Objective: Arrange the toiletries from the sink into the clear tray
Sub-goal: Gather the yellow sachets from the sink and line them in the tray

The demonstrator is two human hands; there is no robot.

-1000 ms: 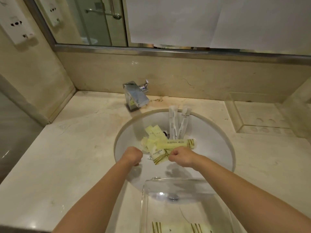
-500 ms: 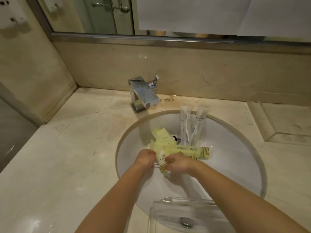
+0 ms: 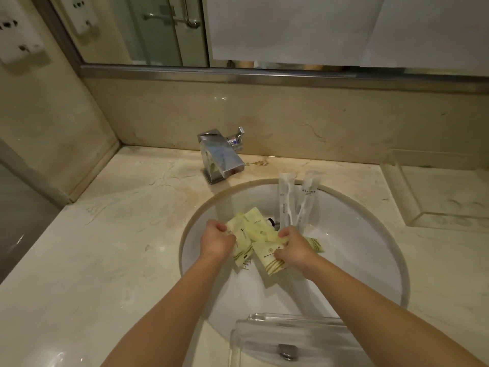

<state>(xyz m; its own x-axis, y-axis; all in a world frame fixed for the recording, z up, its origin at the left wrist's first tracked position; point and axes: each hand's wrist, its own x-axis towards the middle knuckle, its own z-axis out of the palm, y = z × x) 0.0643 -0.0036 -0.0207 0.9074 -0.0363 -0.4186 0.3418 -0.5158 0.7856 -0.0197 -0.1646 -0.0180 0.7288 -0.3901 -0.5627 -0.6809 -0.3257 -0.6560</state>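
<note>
Both hands are down in the white sink (image 3: 352,250), near the middle of the bowl. Left hand (image 3: 215,241): fingers curled round the left side of a bunch of pale yellow sachets (image 3: 247,230). Right hand (image 3: 292,247): fingers curled, pinching a yellow packet with striped end (image 3: 270,258), which lies just right of the sachets and overlaps them. A second striped yellow end (image 3: 316,245) shows past the right hand; cannot tell whether it is a separate packet.

Two white-wrapped toothbrush packs (image 3: 284,200) lean against the far wall of the bowl, tops reaching its far rim, side by side and touching. A small dark cap (image 3: 271,221) shows between them and the sachets.

Clear tray (image 3: 288,332) sits at the near edge of the sink, overhanging the bowl; drain visible through it. Chrome faucet (image 3: 221,157) stands on the counter (image 3: 105,247) at the sink's far-left rim. A second clear tray (image 3: 397,186) rests at the counter's far-right corner.
</note>
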